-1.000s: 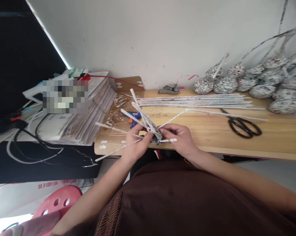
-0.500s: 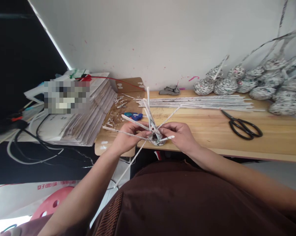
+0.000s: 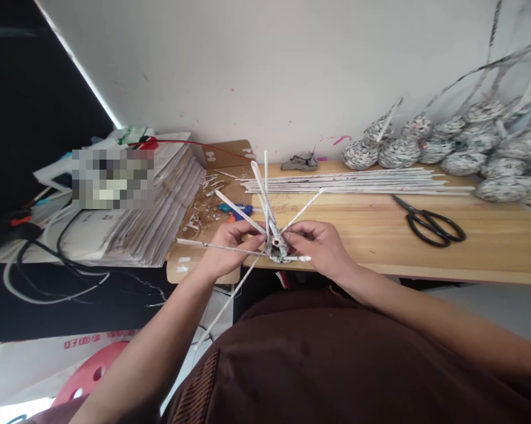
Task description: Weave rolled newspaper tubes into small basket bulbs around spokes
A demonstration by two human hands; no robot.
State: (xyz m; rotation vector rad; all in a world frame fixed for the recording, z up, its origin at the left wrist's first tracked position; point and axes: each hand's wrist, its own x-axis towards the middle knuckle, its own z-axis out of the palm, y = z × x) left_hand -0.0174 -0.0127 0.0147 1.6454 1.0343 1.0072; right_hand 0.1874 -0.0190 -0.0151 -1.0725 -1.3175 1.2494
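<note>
Between my hands, over the table's front edge, is a small woven newspaper piece [image 3: 279,254] with several rolled paper tubes fanning out of it. My left hand [image 3: 232,247] grips its left side, thumb against the tube bases. My right hand [image 3: 318,244] pinches the right side with thumb and curled fingers. One long tube [image 3: 230,309] slants down toward my lap on the left. A thick tube [image 3: 262,185] points up and away from me. The underside of the piece and some of my fingertips are hidden.
Behind lies a bundle of paper tubes [image 3: 354,181]. Black scissors [image 3: 431,224] rest at right, before a group of woven paper gourd shapes [image 3: 398,153]. A blue glue gun [image 3: 236,209], paper scraps [image 3: 192,222], a grey cloth [image 3: 299,162] and a tall paper stack [image 3: 146,218] are also there.
The woven piece has turned and tilted slightly between my hands, and its upright tubes lean differently. Both hands keep hold of it. The view has shifted a little.
</note>
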